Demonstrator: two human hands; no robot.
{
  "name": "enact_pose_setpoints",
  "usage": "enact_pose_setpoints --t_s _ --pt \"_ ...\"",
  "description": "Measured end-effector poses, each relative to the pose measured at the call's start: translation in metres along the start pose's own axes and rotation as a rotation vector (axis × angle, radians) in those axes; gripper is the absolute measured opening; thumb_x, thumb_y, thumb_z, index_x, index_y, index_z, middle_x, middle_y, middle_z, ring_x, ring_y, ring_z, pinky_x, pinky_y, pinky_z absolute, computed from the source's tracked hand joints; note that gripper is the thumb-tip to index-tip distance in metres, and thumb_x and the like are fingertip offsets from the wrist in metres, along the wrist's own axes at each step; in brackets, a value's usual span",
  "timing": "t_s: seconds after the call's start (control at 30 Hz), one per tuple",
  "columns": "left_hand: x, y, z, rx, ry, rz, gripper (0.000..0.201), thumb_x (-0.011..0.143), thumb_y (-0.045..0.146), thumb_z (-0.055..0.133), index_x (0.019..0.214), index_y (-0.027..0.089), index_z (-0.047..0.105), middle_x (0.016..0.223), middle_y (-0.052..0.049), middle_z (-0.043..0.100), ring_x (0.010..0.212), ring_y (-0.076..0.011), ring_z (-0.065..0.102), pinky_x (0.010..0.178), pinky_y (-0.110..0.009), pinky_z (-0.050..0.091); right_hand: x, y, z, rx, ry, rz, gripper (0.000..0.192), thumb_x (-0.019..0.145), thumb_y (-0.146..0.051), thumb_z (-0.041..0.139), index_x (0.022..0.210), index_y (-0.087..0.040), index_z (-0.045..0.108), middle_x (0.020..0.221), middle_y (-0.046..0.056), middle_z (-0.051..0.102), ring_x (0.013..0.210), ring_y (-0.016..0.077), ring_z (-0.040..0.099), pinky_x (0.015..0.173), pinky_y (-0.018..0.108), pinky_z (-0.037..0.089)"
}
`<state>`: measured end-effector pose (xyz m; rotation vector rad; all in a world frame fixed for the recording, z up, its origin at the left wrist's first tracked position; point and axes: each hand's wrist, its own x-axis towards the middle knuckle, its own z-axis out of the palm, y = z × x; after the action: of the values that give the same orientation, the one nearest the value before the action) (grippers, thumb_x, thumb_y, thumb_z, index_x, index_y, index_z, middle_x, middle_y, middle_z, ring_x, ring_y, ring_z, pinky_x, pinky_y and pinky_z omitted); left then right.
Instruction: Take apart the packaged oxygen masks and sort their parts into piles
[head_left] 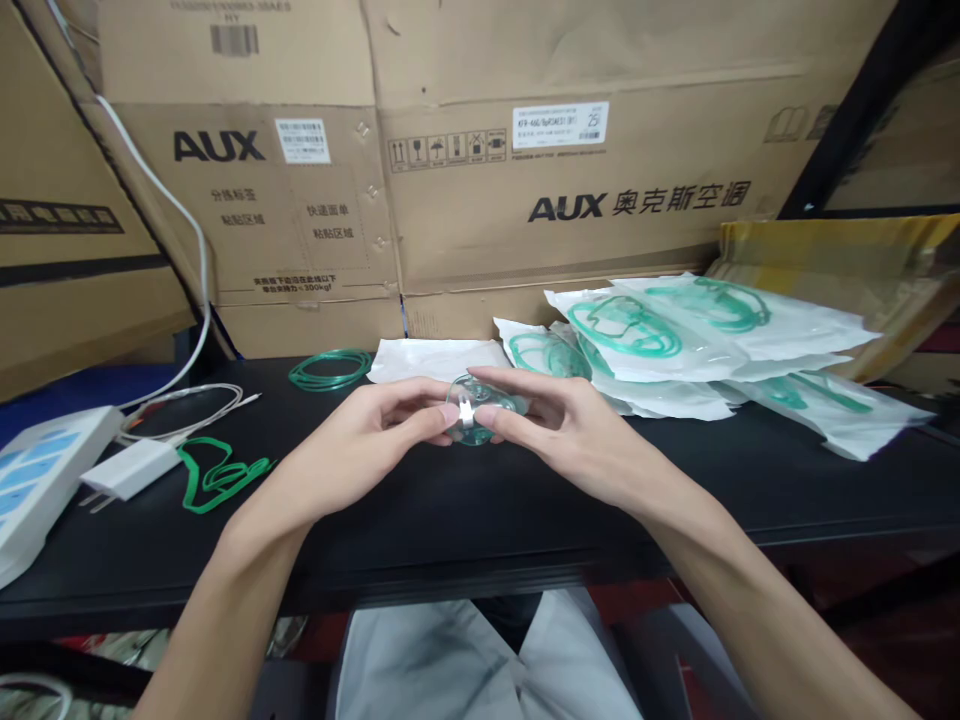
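Note:
A clear, green-tinted oxygen mask (480,432) is held between my two hands above the black table. My left hand (397,415) grips its left side, the thumb pressed near a small white metal nose clip (466,414). From the other side my right hand (544,415) holds the mask, its thumb touching close to the clip and its index finger over the top. Fingers behind the mask are partly hidden. Behind my left hand lies a coil of green tubing (330,370). A flat white pouch (439,358) rests just beyond the mask.
Several sealed pouches with green tubing (637,325) are piled at the right. On the left lie a green elastic strap (217,478), a white charger (133,468), and a power strip (52,480) with its cable. Cardboard boxes (465,220) wall off the back of the black table (450,530).

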<state>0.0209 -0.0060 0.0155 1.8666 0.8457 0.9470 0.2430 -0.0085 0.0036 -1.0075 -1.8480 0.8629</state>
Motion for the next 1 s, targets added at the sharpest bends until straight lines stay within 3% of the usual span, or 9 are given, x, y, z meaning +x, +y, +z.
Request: enact_pose_setpoints --t_s 0.1,0.23,0.37,0.53,0.7,0.83,1.0 --pt "0.000 0.000 0.001 0.014 0.002 0.028 0.021 0.099 0.033 0.066 0.114 0.025 0.078 0.113 -0.001 0.075 0.093 -0.0142 0.070 0.086 -0.023 0.058 0.000 0.001 -0.001 0.007 -0.020 -0.052 0.044 0.094 -0.040 0.070 0.136 -0.026 0.069 0.136 0.003 0.071 0.109 0.0253 0.072 0.095 0.038 0.058" --pt "0.000 0.000 0.002 0.012 0.018 0.042 0.021 0.097 0.034 0.068 0.112 0.022 0.077 0.105 -0.002 0.076 0.082 -0.0136 0.071 0.069 -0.020 0.059 0.001 0.000 -0.002 0.048 -0.074 -0.151 0.036 0.097 -0.035 0.068 0.132 -0.031 0.071 0.127 0.000 0.075 0.117 0.0220 0.070 0.100 0.031 0.053" --pt "0.002 -0.002 0.003 0.027 0.028 0.044 0.022 0.096 0.036 0.069 0.109 0.020 0.076 0.092 -0.001 0.075 0.069 -0.0120 0.070 0.057 -0.019 0.056 0.001 -0.001 0.001 0.020 -0.083 -0.187 0.029 0.100 -0.031 0.062 0.126 -0.029 0.075 0.116 -0.001 0.079 0.110 0.0206 0.071 0.092 0.028 0.053" --pt "0.006 -0.009 0.009 0.085 0.131 0.054 0.022 0.094 0.037 0.072 0.105 0.018 0.072 0.090 -0.001 0.073 0.067 -0.0124 0.070 0.059 -0.020 0.056 0.002 -0.001 0.007 -0.045 -0.004 -0.191 0.026 0.100 -0.024 0.059 0.115 -0.024 0.080 0.102 -0.001 0.080 0.100 0.0197 0.071 0.082 0.025 0.051" --pt "0.004 -0.008 0.012 0.038 0.306 0.076 0.026 0.089 0.039 0.077 0.104 0.023 0.063 0.096 0.002 0.071 0.071 -0.0151 0.073 0.064 -0.025 0.060 0.002 0.001 0.010 -0.062 0.091 -0.208 0.028 0.099 -0.023 0.060 0.120 -0.025 0.079 0.097 -0.001 0.080 0.099 0.0210 0.072 0.081 0.026 0.052" --pt "0.000 -0.006 0.013 0.231 0.300 0.076 0.022 0.092 0.047 0.072 0.098 0.026 0.073 0.098 0.001 0.070 0.081 -0.0156 0.071 0.076 -0.029 0.057 0.003 0.002 0.011 -0.070 0.153 -0.237 0.031 0.098 -0.021 0.061 0.124 -0.026 0.077 0.109 0.000 0.081 0.104 0.0216 0.073 0.086 0.027 0.054" --pt "0.000 -0.007 0.017 0.402 0.274 0.104 0.018 0.093 0.047 0.071 0.093 0.031 0.079 0.093 0.001 0.064 0.084 -0.0167 0.062 0.070 -0.029 0.048 0.003 0.001 0.013 -0.023 0.179 -0.241 0.031 0.096 -0.020 0.063 0.125 -0.024 0.076 0.120 0.002 0.078 0.111 0.0227 0.073 0.093 0.029 0.057"
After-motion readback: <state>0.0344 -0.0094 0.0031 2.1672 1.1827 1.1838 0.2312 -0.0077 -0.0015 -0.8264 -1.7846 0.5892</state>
